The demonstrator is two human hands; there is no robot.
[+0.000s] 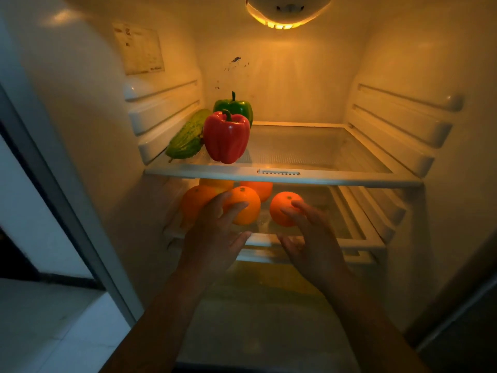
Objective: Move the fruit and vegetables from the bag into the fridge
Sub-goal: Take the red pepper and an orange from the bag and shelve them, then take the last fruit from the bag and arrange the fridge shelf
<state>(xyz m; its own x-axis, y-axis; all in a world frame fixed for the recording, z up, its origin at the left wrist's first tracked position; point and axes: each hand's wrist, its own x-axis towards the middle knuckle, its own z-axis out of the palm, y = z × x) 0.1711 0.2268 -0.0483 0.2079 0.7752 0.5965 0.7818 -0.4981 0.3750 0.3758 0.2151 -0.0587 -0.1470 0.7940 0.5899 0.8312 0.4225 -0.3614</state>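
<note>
Produce is sitting inside the open white fridge (301, 76), so the putting-away step is under way; the bag itself is not showing in this view. On the upper glass shelf (279, 176) a glossy red bell pepper (226, 137) is standing at the front left. A green bell pepper (238, 108) is standing just behind it, and a bumpy green bitter gourd (185, 140) is lying against the left wall beside them.

On the lower glass shelf (265, 239) round oranges are clustering at the left. One orange at the left (195, 201) is sitting beside the middle front orange (251, 215), two more are peeking out behind them under the upper shelf, and a separate right-hand orange (281, 214) is resting a little apart.

The left grip (215, 238) is reaching in with fingers spread and fairly straight, fingertips lying on the middle front orange and the thumb below it, released rather than clenched. The right grip (314, 243) is likewise loose, its fingertips brushing the right-hand orange without wrapping it.

Judging from this, both grips are setting these two oranges down on the lower shelf. The next move is probably calling for both grips to draw straight back without nudging the round fruit, which could roll toward the shelf's front edge, and then to go to the bag for whatever is left.
</note>
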